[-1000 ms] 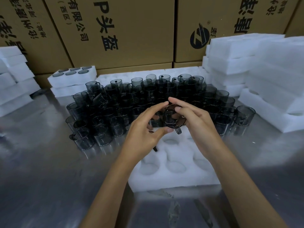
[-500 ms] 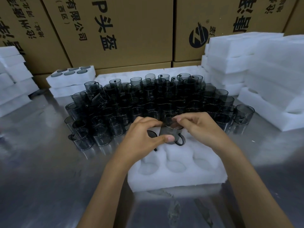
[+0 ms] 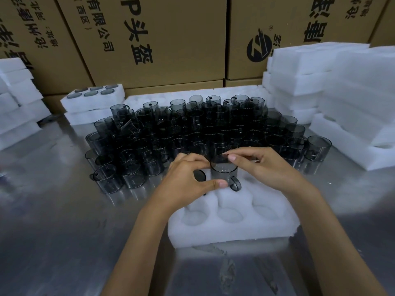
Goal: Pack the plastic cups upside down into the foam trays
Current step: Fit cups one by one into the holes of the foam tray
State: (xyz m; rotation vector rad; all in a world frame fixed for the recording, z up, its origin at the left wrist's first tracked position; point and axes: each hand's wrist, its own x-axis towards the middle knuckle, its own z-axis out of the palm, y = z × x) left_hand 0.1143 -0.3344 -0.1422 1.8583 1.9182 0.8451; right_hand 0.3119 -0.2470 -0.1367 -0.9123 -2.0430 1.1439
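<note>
Cups are the work here, and one smoky plastic cup (image 3: 223,170) is being held by both hands over the far middle pocket of the foam tray (image 3: 233,229) lying on the steel desk (image 3: 53,221). The left hand (image 3: 188,182) is curling round its left side, thumb tip pressing low against the wall near the handle, while the right hand (image 3: 265,163) is pinching the top edge between thumb and forefinger, the other fingers loosely bent behind. To seat it well, I judge the cup should be kept square over the pocket and pushed straight down with even pressure from both sides, turning it so the handle finds the notch in the foam instead of crushing the wall. Its long axis is standing upright, and the handle (image 3: 234,183) is pointing toward the person and slightly right; the flat end seems to be facing up, so the mouth is likely going down, though the tinted plastic makes that hard to confirm. A dark round shape, probably another cup already sunk, is showing in the pocket just to the left. Behind, the crowd of loose cups (image 3: 192,127) is waiting.
</note>
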